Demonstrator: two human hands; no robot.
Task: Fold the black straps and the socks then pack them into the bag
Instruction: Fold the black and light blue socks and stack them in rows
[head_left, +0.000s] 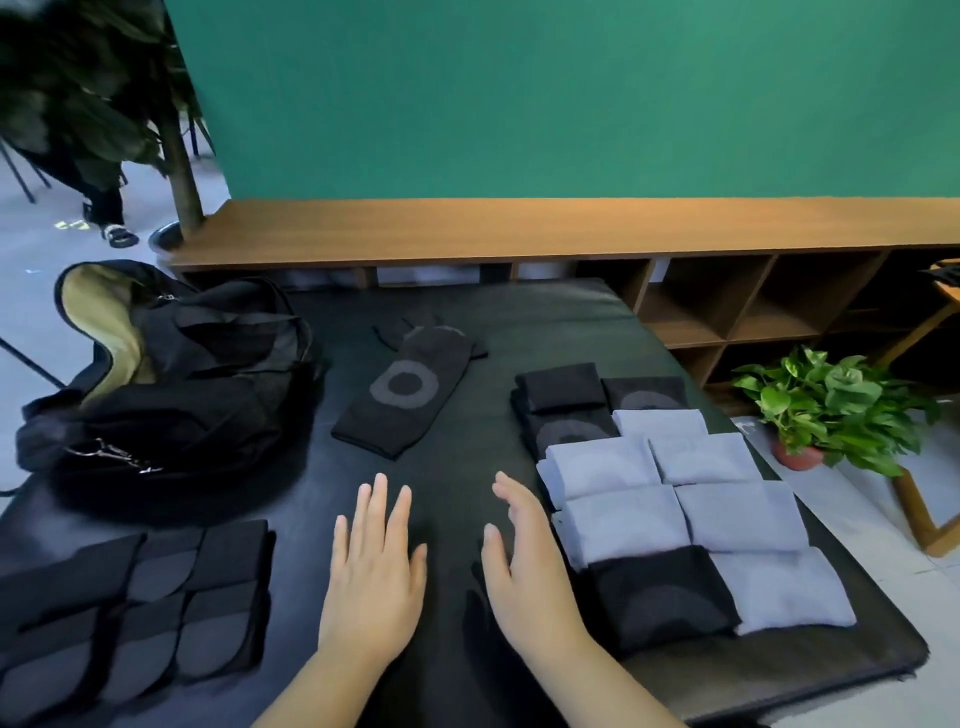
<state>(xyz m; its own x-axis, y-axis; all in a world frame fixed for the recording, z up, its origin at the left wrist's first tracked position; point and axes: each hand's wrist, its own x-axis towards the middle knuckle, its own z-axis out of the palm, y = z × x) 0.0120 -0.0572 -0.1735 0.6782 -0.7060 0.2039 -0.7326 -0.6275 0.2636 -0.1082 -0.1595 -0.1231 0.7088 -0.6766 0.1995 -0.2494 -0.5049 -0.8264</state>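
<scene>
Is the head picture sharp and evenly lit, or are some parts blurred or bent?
Head view: soft light, no glare; both hands slightly blurred; the leaves top left smeared; the wooden shelf bows from the wide lens; black items on the dark mat lose detail.

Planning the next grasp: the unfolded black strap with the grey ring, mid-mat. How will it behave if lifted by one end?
The unfolded black strap lies flat like thin knit fabric, so it will probably droop, not hold shape. It looks light. Pushed across the black mat, it may bunch rather than slide.
</scene>
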